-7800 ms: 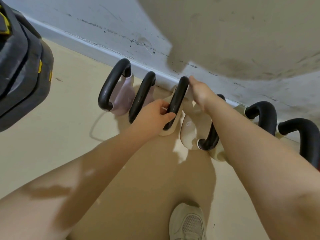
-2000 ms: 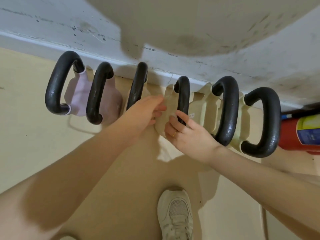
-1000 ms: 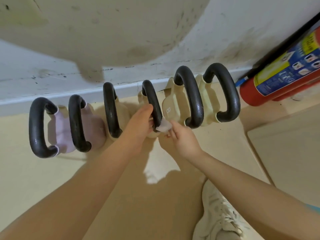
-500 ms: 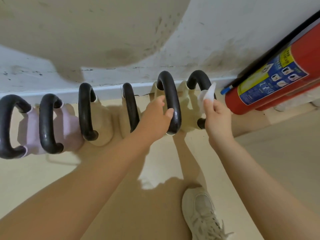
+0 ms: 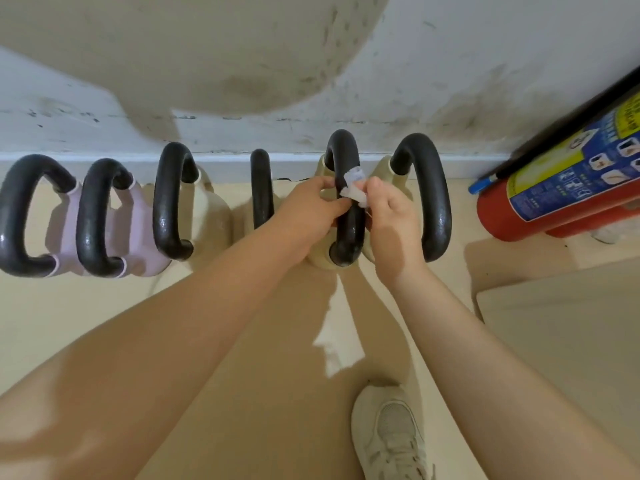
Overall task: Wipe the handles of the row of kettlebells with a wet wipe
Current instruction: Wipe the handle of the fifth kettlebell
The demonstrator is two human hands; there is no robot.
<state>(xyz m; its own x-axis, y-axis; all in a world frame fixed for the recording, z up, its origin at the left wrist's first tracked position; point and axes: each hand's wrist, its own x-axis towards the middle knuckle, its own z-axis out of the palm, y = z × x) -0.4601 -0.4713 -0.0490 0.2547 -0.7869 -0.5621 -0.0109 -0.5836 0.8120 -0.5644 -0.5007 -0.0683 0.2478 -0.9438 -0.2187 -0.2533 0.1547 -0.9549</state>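
A: The fingers (image 5: 375,184) of the right hand (image 5: 391,220) pinch a small white wet wipe (image 5: 354,187) against the fifth handle (image 5: 346,199) from the left, just right of centre frame. The left hand (image 5: 308,209) curls its fingers round the same black handle from the other side, steadying it.

B: So how far along is the row?

A: Six kettlebells stand along the wall at mid-frame: two lilac (image 5: 114,220) at the left, four beige. The wipe sits near the upper part of the fifth handle, so I judge this one only begun. The sixth handle (image 5: 433,202), further right beside the red fire extinguisher (image 5: 561,188), looks untouched.

B: And the four on the left?

A: They shine a little, but whether that's wet or just gloss I can't tell. If the work runs left to right, two handles remain.
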